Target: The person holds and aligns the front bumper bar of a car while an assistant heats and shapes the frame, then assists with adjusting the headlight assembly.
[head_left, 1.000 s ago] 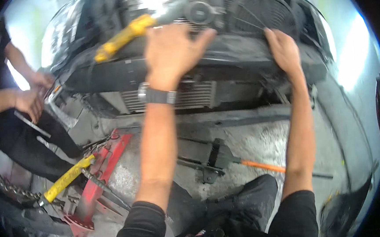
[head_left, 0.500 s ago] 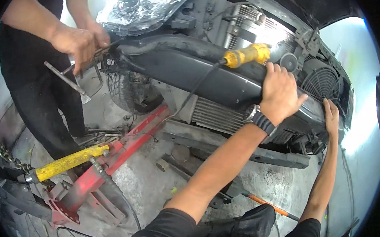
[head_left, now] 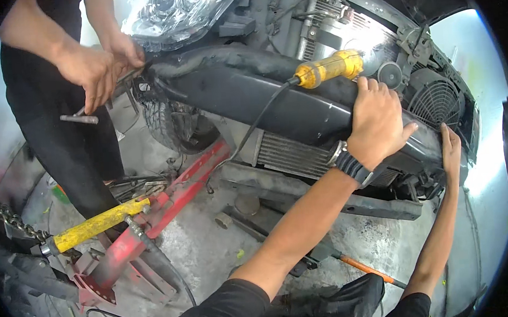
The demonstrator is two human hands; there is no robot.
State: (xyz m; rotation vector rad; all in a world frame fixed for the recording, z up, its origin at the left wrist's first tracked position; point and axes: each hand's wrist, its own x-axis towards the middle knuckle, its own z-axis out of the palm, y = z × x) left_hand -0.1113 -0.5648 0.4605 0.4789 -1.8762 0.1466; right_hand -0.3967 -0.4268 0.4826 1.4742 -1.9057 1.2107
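A long black bumper bar (head_left: 250, 103) lies across the front of a stripped car. My left hand (head_left: 379, 117) grips it right of the middle, fingers curled over its top edge and thumb stretched to the right. At the bar's right end is my right hand (head_left: 452, 147), closed around the edge with some fingers hidden. Just left of my left hand, a yellow corded hand lamp (head_left: 327, 69) rests on top of the bar, its cable hanging down in front. At the left end, another person's hands (head_left: 97, 69) hold a T-handle wrench (head_left: 79, 118) against the bar.
A headlight (head_left: 182, 13) sits behind the bar's left part; a round fan (head_left: 435, 101) is by its right end. On the floor at left stands a red metal frame (head_left: 173, 187) with a yellow hydraulic cylinder (head_left: 99, 225) and hose. An orange-handled tool (head_left: 362, 267) lies near my legs.
The other person's wrench handle has turned from slanting to nearly level. My hands keep their grip on the bar; the whole view has shifted slightly.
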